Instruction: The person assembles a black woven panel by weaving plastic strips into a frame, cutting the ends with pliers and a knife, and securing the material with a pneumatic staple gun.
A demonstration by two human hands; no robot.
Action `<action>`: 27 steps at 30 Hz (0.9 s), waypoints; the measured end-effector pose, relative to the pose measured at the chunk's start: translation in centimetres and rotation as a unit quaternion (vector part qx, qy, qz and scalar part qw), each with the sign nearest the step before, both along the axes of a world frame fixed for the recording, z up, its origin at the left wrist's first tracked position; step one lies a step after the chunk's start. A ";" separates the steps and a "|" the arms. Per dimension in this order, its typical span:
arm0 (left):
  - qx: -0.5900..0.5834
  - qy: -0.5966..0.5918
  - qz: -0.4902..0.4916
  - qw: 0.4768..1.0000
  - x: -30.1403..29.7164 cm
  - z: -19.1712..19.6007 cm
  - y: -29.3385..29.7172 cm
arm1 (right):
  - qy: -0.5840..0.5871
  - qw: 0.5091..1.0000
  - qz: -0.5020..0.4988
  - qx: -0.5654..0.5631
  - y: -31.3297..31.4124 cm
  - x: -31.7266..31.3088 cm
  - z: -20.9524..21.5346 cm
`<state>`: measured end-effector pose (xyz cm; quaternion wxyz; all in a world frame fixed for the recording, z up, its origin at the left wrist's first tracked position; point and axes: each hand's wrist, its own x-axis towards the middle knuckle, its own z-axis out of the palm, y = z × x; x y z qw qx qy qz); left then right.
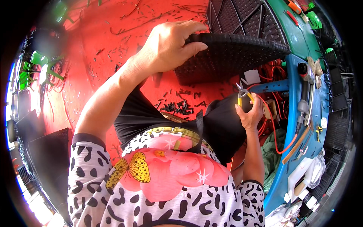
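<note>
A black woven wicker panel (230, 53) stands tilted in front of me, with its dark rim toward me. My left hand (168, 47) grips the near left corner of that rim, thumb below and fingers over the top. To the right, above my knee, my right hand (250, 112) holds a pair of cutting pliers (242, 94) with yellow handles. Their jaws point up and look parted, apart from the panel. Part of the left hand's grip is hidden behind the rim.
Short black offcuts (177, 108) litter the red floor (90, 75). A blue table (291, 125) at right carries a power tool (302, 106), red-handled pliers (293, 18) and white plastic bags. Red hose (274, 132) loops beneath it. Green chairs (39, 60) stand far left.
</note>
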<state>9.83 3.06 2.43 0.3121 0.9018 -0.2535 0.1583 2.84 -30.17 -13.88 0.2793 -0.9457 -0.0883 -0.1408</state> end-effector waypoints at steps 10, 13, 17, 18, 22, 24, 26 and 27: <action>-0.003 0.049 0.027 0.998 -0.4 0.0 0.0 | -0.002 1.000 -0.002 0.002 -0.4 0.0 -0.1; 0.000 0.031 0.026 0.999 -0.3 -0.3 -0.2 | -0.039 0.999 0.008 0.008 -0.2 0.0 0.7; -0.036 0.033 -0.015 0.999 -0.1 -0.1 -0.2 | -0.046 0.999 -0.016 -0.009 -1.6 -1.3 0.4; -0.016 0.020 0.000 1.000 -0.1 -0.1 0.0 | -0.041 0.998 -0.018 0.047 -1.4 -1.4 0.2; -0.037 0.053 0.009 0.998 -0.3 -1.1 1.6 | -0.052 0.991 -0.024 0.123 -2.4 -1.9 4.8; -0.048 0.076 0.011 0.996 -0.4 -1.6 1.3 | -0.110 0.988 -0.076 0.075 -5.0 -2.2 6.2; -0.024 0.004 0.016 1.000 -0.4 -1.9 2.0 | -0.119 0.978 -0.165 0.056 -8.1 -2.5 9.9; -0.007 -0.043 0.024 0.999 -0.5 -2.0 1.8 | -0.132 0.971 -0.199 0.022 -9.9 -2.6 11.2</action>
